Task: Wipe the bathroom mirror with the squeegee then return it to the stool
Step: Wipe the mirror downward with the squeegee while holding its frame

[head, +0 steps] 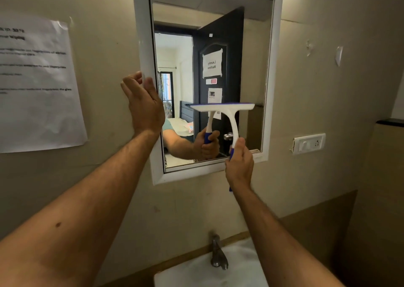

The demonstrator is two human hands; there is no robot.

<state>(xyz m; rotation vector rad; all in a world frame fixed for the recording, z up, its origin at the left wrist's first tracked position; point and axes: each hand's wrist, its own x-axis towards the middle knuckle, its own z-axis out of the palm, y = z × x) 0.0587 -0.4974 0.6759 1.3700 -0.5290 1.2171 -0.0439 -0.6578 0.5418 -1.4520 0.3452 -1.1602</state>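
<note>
forearms fill foreground over tap (218, 254). right hand (239, 163) curled round blue grip of squeegee (225, 109), blade against lower mirror (209, 24) glass. left hand (144, 105) fingers straight, bracing white frame. squeegee looks light, rigid plastic; handle best hold. stool unseen.

The wall (306, 94) is a dull beige, scuffed in places, with a darker brown band along its lower part at the right. A printed paper sheet (37, 85) is taped to it at the left, its text too blurred to read, and a white switch plate (308, 143) sits at the right, with scraps of torn tape (338, 55) above it. Below, a metal tap (217, 252) stands at the back edge of a white sink (175, 275).
</note>
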